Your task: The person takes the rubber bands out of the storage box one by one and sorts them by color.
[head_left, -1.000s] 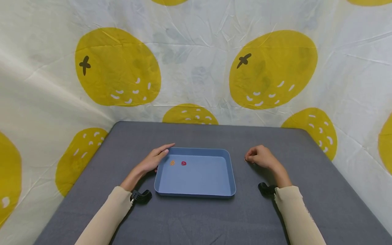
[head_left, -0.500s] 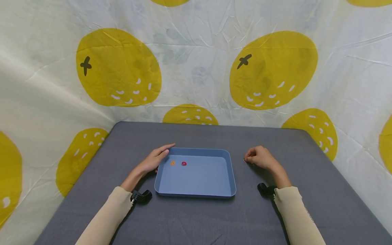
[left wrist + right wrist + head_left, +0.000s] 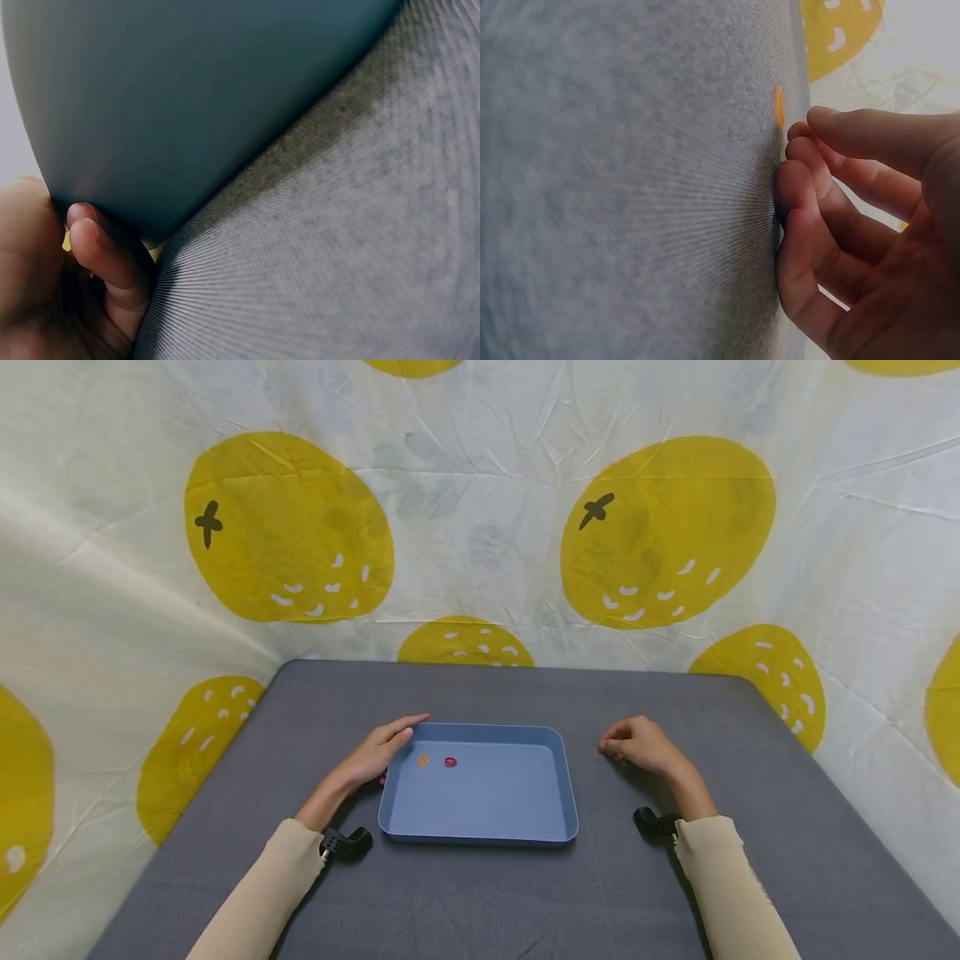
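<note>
A shallow blue tray (image 3: 495, 802) lies on the grey table. My left hand (image 3: 372, 752) grips its far left corner, thumb over the rim; the left wrist view shows curled fingers (image 3: 105, 255) against the outside of the tray wall (image 3: 187, 112). Inside, toward the far left, lie an orange rubber band (image 3: 423, 760) and a red rubber band (image 3: 450, 762). To the right of the tray, my right hand (image 3: 637, 745) rests low on the table with loosely bent fingers. In the right wrist view, a small orange loop (image 3: 778, 107) lies just beyond its fingertips, apart from them.
The table (image 3: 480, 902) is covered in grey cloth. A white curtain (image 3: 480, 527) with yellow fruit prints hangs behind its far edge and along the sides. Black wrist cameras (image 3: 348, 842) sit below both hands, near the cloth.
Both hands and the tray stay almost in place. Only the right fingertips shift very slightly by the small loop.
</note>
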A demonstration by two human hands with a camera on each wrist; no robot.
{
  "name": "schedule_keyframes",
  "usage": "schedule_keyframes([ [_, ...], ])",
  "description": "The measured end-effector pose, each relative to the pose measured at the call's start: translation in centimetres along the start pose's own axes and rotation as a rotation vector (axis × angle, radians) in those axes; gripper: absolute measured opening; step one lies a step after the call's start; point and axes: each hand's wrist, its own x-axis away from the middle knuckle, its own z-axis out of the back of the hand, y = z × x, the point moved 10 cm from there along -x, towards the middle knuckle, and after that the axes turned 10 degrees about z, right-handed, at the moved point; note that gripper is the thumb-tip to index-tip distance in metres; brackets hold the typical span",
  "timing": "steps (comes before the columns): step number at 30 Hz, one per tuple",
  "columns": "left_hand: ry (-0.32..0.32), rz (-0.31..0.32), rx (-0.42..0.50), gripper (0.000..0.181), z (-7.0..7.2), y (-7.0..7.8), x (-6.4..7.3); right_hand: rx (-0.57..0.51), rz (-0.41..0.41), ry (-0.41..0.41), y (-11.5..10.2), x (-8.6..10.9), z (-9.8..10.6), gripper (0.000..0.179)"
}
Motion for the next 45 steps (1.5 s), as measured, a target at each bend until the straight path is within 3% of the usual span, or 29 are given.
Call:
schedule_keyframes([
  [21,0.003,-0.015,0.022,0.043,0.6,0.2,0.0,-0.043,0.024,0.01,-0.6,-0.9,0.4,0.017],
  [33,-0.006,-0.012,0.052,0.047,0.5,0.4,-0.1,0.003,0.082,0.054,-2.8,-1.3,1.1,0.014],
  [39,-0.002,-0.012,0.048,0.047,0.1,0.4,-0.1,-0.016,0.1,0.039,-3.7,-1.2,0.7,0.015],
  [45,-0.009,-0.013,0.046,0.048,-0.2,0.1,-0.2,0.011,0.144,0.03,-5.9,-1.9,0.4,0.018],
])
